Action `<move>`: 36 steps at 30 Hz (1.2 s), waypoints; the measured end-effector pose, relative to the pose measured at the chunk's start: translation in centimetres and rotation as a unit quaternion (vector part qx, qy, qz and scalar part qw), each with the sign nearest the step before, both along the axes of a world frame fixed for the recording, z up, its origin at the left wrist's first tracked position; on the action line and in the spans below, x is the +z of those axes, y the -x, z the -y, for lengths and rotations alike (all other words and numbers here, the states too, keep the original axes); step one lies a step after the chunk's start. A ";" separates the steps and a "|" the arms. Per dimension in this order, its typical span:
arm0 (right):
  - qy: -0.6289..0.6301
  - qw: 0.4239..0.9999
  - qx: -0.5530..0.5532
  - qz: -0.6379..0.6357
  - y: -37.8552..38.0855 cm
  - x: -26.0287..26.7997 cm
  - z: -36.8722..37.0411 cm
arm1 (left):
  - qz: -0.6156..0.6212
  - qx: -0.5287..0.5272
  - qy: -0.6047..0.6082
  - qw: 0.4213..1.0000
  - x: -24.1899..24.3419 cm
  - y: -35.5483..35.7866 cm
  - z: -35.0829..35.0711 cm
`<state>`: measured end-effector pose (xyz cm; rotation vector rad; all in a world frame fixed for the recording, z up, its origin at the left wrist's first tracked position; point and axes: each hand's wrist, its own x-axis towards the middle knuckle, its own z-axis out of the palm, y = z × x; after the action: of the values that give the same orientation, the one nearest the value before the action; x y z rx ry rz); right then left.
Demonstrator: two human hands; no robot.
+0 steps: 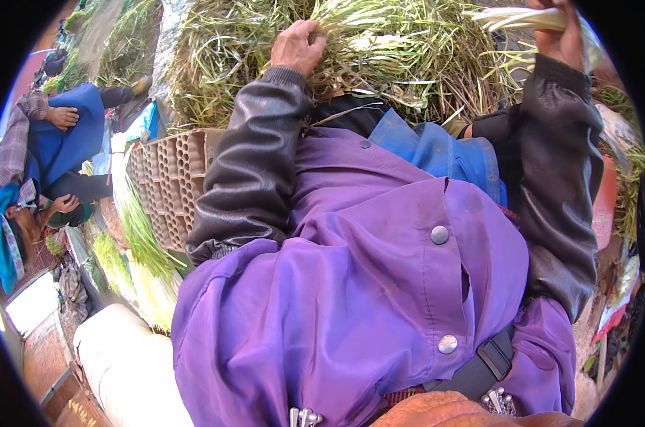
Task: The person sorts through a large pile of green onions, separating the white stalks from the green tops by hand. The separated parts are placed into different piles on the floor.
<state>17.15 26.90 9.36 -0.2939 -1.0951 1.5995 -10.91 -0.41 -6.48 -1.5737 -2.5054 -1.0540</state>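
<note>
At the top centre, a wide heap of long green leafy stalks (408,58), mixed with dry, brownish ones, lies before me. My left hand (299,48) rests at the heap's near left part, its fingers curled around some green stalks; the fingertips are partly hidden. At the upper right my right hand (560,37) is raised beside the heap. It grips a bunch of pale white stems (520,18), whose thin ends point left towards the heap. Part of that hand is cut off by the picture's rim.
A hollow brick block (167,181) stands left of my left forearm. Beside it lies a tied bundle of white-and-green stalks (138,213), with more bundles (151,293) below. A person in a blue apron (66,133) sits at far left. A reddish plastic object (604,205) is at right.
</note>
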 end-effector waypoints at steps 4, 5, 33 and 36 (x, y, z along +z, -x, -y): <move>0.044 0.998 -0.003 -0.051 -0.6 0.4 -0.8 | 0.076 -0.105 0.074 0.989 2.0 -1.5 3.6; 0.048 0.998 0.012 -0.043 -0.7 0.3 -0.8 | 0.100 -0.100 0.100 0.985 2.3 -1.6 4.1; 0.121 0.977 0.172 -0.028 1.3 -1.5 3.8 | 0.411 -0.006 -0.208 0.887 8.4 2.7 2.9; 0.162 0.954 0.252 0.015 3.0 -4.3 5.3 | 0.374 -0.025 -0.206 0.904 7.9 0.9 2.2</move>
<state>14.19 21.60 5.03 -0.2679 -0.9727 2.2459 -11.78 -2.61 1.43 -1.2598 -2.3198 -2.3745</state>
